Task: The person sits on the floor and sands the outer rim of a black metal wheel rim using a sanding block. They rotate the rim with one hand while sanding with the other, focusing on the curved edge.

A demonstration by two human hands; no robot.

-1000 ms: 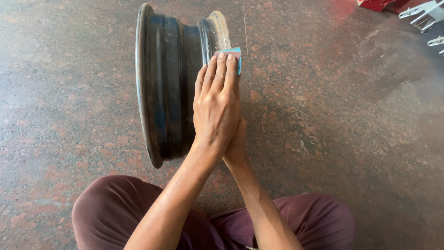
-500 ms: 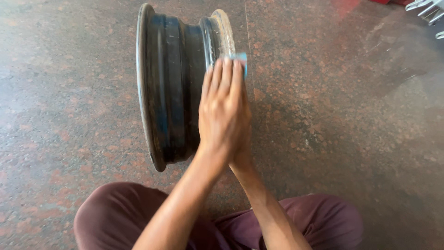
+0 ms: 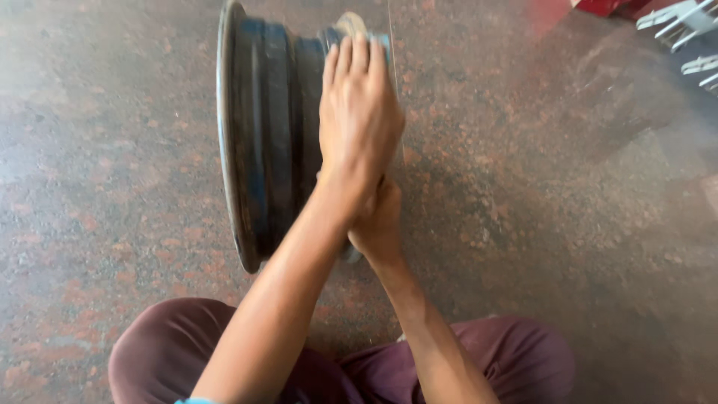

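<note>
workshop floor — speckled stone floor (image 3: 561, 224), bare steel wheel rim (image 3: 262, 135), metal parts (image 3: 684, 22)
</note>
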